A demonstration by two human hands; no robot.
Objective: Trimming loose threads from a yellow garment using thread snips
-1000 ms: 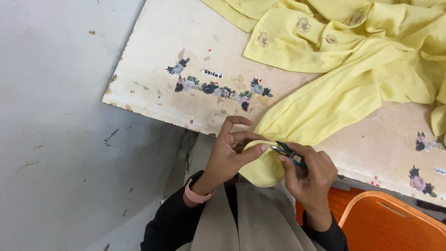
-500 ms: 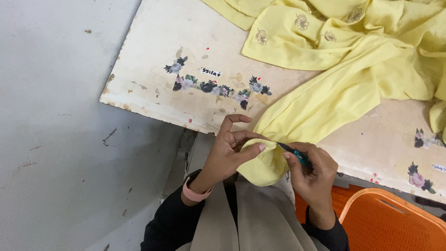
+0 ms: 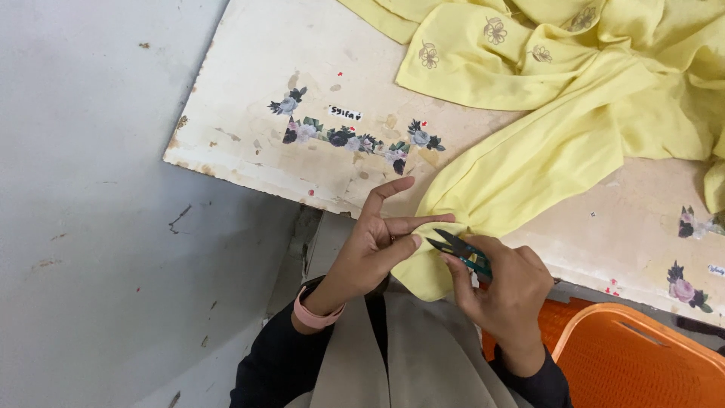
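A pale yellow cloth with small embroidered flowers lies bunched over the far right of a worn cream table; one end hangs off the near edge. My left hand pinches that end between thumb and fingers, forefinger raised. My right hand grips small thread snips with dark blades and a green handle. The open blade tips point left and touch the cloth right beside my left thumb.
Flower stickers run along the table's near part, more sit at its right edge. An orange plastic basket stands at the lower right under the table. Grey floor fills the left side. A pink band circles my left wrist.
The snips have shifted left along the cloth's end toward my left thumb. My left hand has re-gripped the fold slightly; the cloth on the table has not moved.
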